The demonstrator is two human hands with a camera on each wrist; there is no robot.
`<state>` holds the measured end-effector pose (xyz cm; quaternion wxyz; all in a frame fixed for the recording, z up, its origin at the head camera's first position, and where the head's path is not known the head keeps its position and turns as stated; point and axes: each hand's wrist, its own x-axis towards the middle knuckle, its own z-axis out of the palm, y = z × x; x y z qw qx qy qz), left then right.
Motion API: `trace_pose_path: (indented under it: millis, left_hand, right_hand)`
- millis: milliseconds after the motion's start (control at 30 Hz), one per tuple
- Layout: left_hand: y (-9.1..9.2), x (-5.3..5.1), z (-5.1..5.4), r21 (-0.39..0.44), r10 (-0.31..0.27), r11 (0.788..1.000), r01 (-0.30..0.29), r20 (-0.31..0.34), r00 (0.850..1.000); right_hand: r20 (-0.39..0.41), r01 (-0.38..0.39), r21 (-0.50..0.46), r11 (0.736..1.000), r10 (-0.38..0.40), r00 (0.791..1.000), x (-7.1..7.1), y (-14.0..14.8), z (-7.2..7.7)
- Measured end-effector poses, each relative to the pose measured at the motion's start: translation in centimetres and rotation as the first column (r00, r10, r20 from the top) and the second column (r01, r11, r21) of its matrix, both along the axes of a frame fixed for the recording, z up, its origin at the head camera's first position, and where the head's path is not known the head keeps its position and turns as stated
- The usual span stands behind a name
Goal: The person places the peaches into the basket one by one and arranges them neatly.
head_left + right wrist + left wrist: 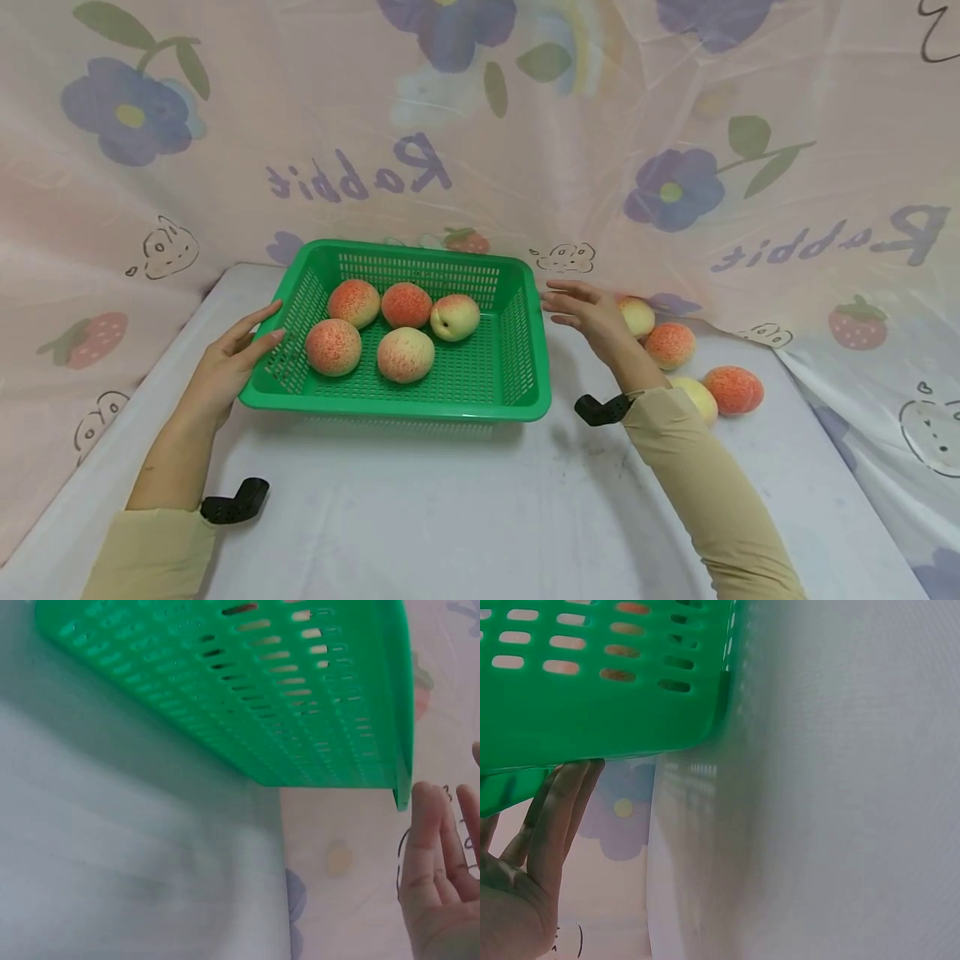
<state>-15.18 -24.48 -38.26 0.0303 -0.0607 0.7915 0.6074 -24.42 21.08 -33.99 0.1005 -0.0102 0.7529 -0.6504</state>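
Observation:
A green plastic basket (465, 408) with slotted walls sits before me, holding several red and yellow peaches (406, 355). At its left end my left hand (217, 367) grips the rim, thumb laid over the edge. In the left wrist view, fingers (551, 817) of that hand reach beneath the rim against the outer wall. My right hand (592, 321) hovers just off the basket's right end, fingers spread and holding nothing. The right wrist view shows its fingertips (426, 793) close to the rim, with a small gap between.
More peaches (733, 390) lie in a group on the white-covered table (420, 517), to the right, partly hidden behind my right forearm. A printed curtain (510, 167) hangs along the back and sides. Black wrist-worn pieces (602, 410) stick out by both cuffs.

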Motion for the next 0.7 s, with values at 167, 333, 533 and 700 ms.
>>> trace_pose_path:
  millis: [167, 333, 533, 700]
  left_hand:
    - [0.1, 0.0, 0.0, -0.013, 0.007, 1.000, -0.007, 0.006, 1.000]
    - [0.1, 0.0, 0.1, -0.012, 0.006, 1.000, -0.006, 0.016, 1.000]
    - [0.1, 0.0, 0.0, -0.011, 0.007, 1.000, -0.006, 0.012, 1.000]
    - [0.0, 0.0, -0.2, -0.011, 0.006, 1.000, -0.006, 0.007, 1.000]
  right_hand:
    - [0.005, 0.062, -0.033, 0.998, -0.062, 0.998, -0.5, 0.5, -0.6]
    - [-0.007, 0.146, -0.019, 0.989, -0.146, 0.989, -0.7, 0.8, -1.2]
    - [-0.061, 0.210, -0.086, 0.974, -0.216, 0.975, -1.1, 1.3, -2.5]
    - [-0.040, 0.333, -0.035, 0.942, -0.334, 0.942, -1.2, 1.0, -2.6]
